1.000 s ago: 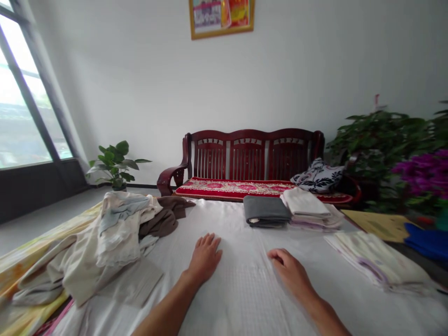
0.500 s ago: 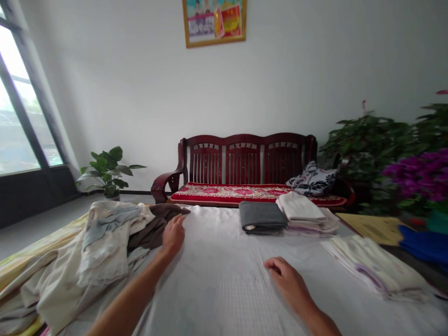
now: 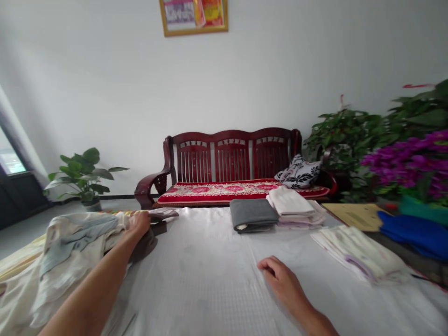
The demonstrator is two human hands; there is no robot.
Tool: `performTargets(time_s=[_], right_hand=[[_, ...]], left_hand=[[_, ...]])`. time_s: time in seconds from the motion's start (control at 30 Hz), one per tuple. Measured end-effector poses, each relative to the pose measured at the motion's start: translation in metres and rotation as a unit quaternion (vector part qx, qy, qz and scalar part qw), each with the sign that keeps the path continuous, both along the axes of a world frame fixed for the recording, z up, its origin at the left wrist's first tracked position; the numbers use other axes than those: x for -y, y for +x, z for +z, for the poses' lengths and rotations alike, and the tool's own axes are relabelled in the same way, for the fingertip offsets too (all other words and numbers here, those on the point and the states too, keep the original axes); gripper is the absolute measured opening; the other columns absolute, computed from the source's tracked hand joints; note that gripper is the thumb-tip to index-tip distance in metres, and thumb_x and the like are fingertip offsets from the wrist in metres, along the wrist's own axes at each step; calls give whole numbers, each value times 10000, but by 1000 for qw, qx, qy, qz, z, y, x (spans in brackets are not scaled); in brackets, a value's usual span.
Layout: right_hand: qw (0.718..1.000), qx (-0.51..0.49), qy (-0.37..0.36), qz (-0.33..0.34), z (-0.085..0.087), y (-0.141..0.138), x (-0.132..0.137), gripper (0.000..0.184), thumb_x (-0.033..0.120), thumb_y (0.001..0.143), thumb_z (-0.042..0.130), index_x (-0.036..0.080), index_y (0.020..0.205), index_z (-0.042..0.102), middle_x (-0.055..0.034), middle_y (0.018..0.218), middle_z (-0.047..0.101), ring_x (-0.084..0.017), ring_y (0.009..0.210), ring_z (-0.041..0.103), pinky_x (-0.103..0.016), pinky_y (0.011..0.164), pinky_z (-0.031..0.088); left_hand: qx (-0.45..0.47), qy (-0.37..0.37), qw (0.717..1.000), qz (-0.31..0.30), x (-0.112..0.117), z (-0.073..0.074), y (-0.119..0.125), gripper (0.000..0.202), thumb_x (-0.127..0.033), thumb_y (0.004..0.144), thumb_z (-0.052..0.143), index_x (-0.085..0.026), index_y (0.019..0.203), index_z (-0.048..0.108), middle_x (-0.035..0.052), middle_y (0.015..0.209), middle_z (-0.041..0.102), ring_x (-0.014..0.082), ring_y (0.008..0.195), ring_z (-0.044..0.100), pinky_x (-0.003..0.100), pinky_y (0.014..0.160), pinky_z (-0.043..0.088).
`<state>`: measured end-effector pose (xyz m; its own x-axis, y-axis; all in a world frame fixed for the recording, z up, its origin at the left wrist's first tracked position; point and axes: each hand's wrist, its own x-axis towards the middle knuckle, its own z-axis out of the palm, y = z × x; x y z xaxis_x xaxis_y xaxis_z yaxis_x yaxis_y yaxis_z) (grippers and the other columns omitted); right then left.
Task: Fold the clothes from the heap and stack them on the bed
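My left hand (image 3: pixel 140 224) reaches to the far left of the table and is closed on a dark brown garment (image 3: pixel 147 245), part of which stands raised around the fingers. Beside it lies a loose heap of cream garments (image 3: pixel 66 275) with a grey-blue cloth (image 3: pixel 80 228) on top. My right hand (image 3: pixel 282 280) rests on the white sheet (image 3: pixel 210 280), its fingers curled with nothing visible in them. Beyond it sit a folded dark grey cloth (image 3: pixel 254 214) and a stack of folded white cloths (image 3: pixel 292 205). A folded cream cloth with purple edging (image 3: pixel 364 254) lies to its right.
A yellowish board (image 3: pixel 353 214) and a blue cloth (image 3: pixel 415 233) lie at the table's right side, near purple flowers (image 3: pixel 409 158). Behind the table stands a dark red wooden bench (image 3: pixel 231 158) with a patterned cushion (image 3: pixel 299 172). A potted plant (image 3: pixel 86 175) stands at the left.
My left hand has moved left and taken hold of the brown garment, bunching it up. The view has turned slightly right. My right hand stays curled on the sheet.
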<state>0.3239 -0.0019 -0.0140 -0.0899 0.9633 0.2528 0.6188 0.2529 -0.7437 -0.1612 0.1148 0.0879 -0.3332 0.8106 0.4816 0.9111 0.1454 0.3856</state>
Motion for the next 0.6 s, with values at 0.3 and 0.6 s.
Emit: performTargets(time_s=[0.3, 0.6], right_hand=[[997, -60, -45, -27, 4, -1, 2, 249, 343, 775, 468, 233, 842, 681, -50, 938, 721, -245, 937, 646, -356, 861, 452], [949, -193, -203, 146, 31, -70, -5, 542, 616, 859, 503, 192, 1162, 653, -115, 1162, 702, -235, 953, 668, -345, 778, 490]], left_hand=[[31, 266, 906, -326, 97, 57, 98, 147, -274, 902, 482, -189, 898, 602, 67, 939, 594, 210, 900, 570, 328, 844, 489], [-22, -149, 717, -680, 194, -23, 189, 267, -238, 970, 428, -255, 1150, 625, 101, 1190, 671, 212, 1085, 645, 302, 967, 500]])
